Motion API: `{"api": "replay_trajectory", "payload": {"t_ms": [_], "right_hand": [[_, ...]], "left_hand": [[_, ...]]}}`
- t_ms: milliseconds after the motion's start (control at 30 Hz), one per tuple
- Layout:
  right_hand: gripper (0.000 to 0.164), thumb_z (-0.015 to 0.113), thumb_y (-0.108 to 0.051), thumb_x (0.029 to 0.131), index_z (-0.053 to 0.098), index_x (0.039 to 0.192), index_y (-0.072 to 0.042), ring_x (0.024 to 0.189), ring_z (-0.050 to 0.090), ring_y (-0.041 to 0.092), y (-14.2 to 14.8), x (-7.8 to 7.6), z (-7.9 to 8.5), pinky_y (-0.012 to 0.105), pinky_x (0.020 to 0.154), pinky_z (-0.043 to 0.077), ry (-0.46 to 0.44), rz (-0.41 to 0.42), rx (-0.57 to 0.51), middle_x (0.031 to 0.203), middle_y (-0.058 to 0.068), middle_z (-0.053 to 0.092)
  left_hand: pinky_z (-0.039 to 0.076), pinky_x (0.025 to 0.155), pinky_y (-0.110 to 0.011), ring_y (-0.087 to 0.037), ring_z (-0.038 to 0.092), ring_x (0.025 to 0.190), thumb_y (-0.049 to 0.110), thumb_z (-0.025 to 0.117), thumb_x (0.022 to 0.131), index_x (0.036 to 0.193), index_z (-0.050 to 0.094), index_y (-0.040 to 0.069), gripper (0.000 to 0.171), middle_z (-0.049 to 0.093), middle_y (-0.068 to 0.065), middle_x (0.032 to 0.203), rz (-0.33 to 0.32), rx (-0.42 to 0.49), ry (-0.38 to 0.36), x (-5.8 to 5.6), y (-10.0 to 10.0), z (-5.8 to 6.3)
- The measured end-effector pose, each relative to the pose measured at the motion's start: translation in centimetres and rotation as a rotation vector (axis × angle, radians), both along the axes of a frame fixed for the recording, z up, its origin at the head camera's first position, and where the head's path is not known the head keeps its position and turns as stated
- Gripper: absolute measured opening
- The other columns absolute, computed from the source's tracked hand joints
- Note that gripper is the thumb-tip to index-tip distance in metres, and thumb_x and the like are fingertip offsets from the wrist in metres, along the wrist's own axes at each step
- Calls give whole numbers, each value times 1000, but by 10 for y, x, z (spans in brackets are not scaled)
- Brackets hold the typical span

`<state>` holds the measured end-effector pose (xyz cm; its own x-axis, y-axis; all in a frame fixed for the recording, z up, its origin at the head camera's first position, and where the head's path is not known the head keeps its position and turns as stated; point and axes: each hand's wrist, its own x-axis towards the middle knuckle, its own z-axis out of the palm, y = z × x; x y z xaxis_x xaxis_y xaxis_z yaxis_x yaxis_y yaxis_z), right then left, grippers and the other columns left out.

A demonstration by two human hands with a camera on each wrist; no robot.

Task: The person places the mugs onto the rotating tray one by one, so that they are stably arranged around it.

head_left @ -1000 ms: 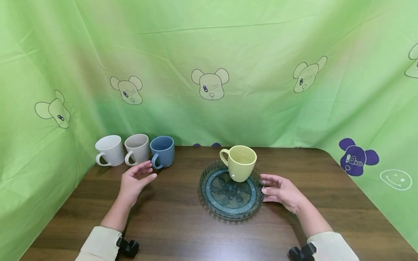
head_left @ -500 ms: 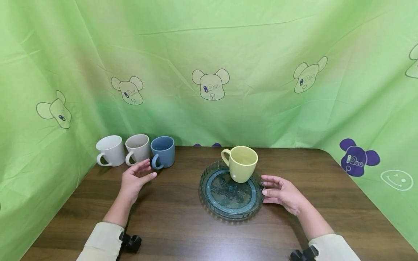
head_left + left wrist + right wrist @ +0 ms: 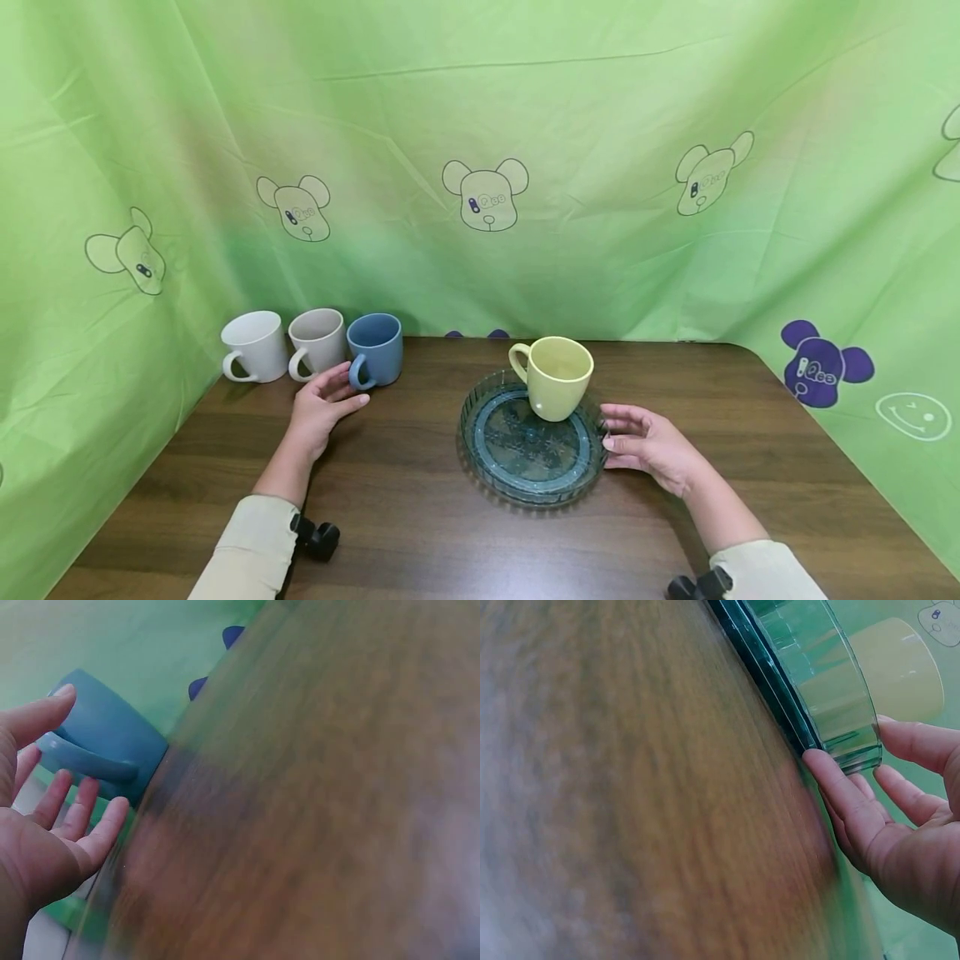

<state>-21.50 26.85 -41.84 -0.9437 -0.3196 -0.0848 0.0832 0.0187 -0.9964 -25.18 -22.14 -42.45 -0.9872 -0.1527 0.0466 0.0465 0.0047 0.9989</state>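
Observation:
A blue mug (image 3: 377, 350) stands at the back left, its handle facing me. My left hand (image 3: 318, 410) is right by that handle, thumb and fingers spread apart around it with a gap between them. In the left wrist view the handle (image 3: 90, 757) lies between my thumb and the other fingers. A round, clear dark-teal tray (image 3: 487, 479) with a ribbed wall sits right of centre. On its back right part stands a yellow mug (image 3: 557, 383), handle to the left. My right hand (image 3: 651, 450) touches the tray's right side, its fingers relaxed along the wall and thumb at the rim.
Left of the blue mug a light grey mug (image 3: 318, 343) and a white mug (image 3: 255, 348) stand in a row. A green curtain (image 3: 570, 275) with bear prints borders the brown wooden table (image 3: 420, 533) at the back and sides.
My left hand has moved slightly right and closer to the blue mug's handle. My right hand stays at the tray, and the mugs keep their places.

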Motion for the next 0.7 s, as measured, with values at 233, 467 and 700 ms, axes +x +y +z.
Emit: {"api": "replay_trajectory", "payload": {"t_ms": [233, 467, 700], "right_hand": [[70, 64, 6, 88, 22, 142, 18, 97, 62, 21, 0, 0, 0, 46, 83, 58, 0, 1, 0, 128, 31, 40], [69, 64, 7, 87, 23, 142, 18, 98, 62, 21, 0, 0, -2, 46, 83, 58, 6, 4, -6, 127, 31, 40], [69, 63, 8, 87, 22, 142, 18, 98, 62, 21, 0, -1, -2, 46, 83, 58, 7, 3, 0, 127, 30, 40]], "left_hand": [[60, 79, -33, -9, 63, 92, -12, 71, 82, 141, 47, 0, 65, 51, -20, 129, -13, 110, -84, -5, 3, -2], [60, 79, -34, -11, 67, 81, -12, 70, 83, 132, 49, -12, 53, 55, -14, 110, -11, 195, -90, -11, 4, -6], [60, 76, -29, -14, 70, 74, -14, 68, 83, 117, 57, -16, 36, 65, -5, 88, 45, 239, -65, -16, 7, -8]]}}
